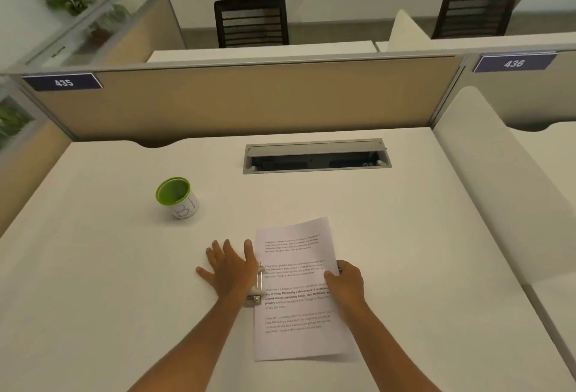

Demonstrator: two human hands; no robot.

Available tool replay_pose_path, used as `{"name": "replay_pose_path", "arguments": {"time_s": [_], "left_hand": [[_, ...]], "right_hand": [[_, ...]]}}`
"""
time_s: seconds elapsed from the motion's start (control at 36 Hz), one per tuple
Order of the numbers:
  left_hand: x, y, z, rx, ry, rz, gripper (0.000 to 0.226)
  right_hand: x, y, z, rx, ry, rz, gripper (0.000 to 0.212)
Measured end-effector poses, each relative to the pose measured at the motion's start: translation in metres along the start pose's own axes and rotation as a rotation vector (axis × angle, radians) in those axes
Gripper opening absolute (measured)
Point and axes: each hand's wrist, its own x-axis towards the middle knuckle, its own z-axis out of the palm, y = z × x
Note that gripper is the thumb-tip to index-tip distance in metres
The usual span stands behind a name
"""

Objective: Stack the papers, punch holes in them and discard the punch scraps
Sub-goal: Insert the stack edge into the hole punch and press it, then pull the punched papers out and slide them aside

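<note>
A stack of printed papers [296, 292] lies on the white desk [109, 282] in front of me. A metal hole punch [257, 285] sits over the stack's left edge, mostly hidden under my left hand [232, 267]. That hand lies flat on top of the punch with its fingers spread. My right hand [344, 282] grips the right edge of the stack, thumb on top of the sheets. A small cup with a green rim [177, 197] stands on the desk at the far left of the papers.
A recessed cable box [316, 156] with its lid up is set into the desk behind the papers. A beige partition [249, 98] closes the back of the desk. A white divider [486, 186] bounds the right side.
</note>
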Motion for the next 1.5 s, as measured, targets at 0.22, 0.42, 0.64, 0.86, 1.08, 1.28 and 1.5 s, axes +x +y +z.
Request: {"name": "replay_pose_path", "arguments": {"time_s": [0.22, 0.42, 0.64, 0.86, 1.08, 1.28, 1.5], "left_hand": [[-0.016, -0.023, -0.005, -0.095, -0.104, 0.467, 0.073], [-0.035, -0.054, -0.003, -0.023, -0.222, 0.626, 0.089], [-0.045, -0.061, -0.008, 0.115, -0.26, 0.69, 0.095], [-0.044, -0.06, -0.011, 0.152, -0.328, 0.693, 0.119], [-0.042, -0.061, -0.012, 0.147, -0.328, 0.661, 0.125], [-0.039, -0.058, -0.012, 0.134, -0.303, 0.633, 0.124], [-0.038, -0.049, -0.012, 0.148, -0.291, 0.606, 0.127]], "right_hand": [[0.004, 0.005, -0.014, 0.115, 0.004, 0.002, 0.018], [0.01, 0.012, -0.032, 0.154, 0.011, -0.013, 0.02], [0.013, 0.012, -0.065, 0.157, 0.045, -0.006, 0.02], [0.024, 0.014, -0.118, 0.164, 0.099, 0.0, 0.024], [0.053, 0.02, -0.185, 0.134, 0.182, 0.011, 0.02], [0.078, 0.023, -0.236, 0.083, 0.266, 0.046, 0.016], [0.101, 0.019, -0.268, 0.022, 0.279, 0.075, 0.02]]}}
